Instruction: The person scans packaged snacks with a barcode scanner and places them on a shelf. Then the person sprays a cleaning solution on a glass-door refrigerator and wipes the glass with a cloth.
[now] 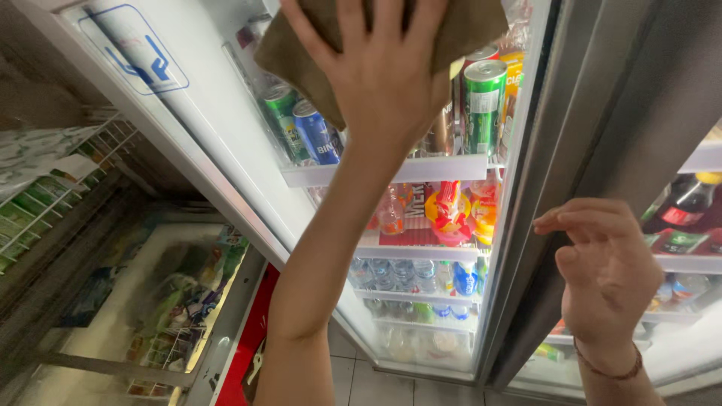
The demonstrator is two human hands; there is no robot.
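A brown cloth [301, 53] is pressed flat against the glass door [226, 143] of a drinks fridge by the left hand [380, 71], whose fingers are spread wide over the fabric. The cloth lies high on the glass door, in front of a shelf of green and blue cans [301, 128]. To the right of the glass door, the right hand [605, 274] is held loosely open and empty, fingers half curled, near the grey door frame [556, 188]; contact with the frame cannot be told. A thin bracelet [609, 370] is worn at that wrist. Below the cans, bottles and snack packets [451, 210] are seen behind the glass door. Left of the glass door, a chest freezer [162, 308] stands lower down
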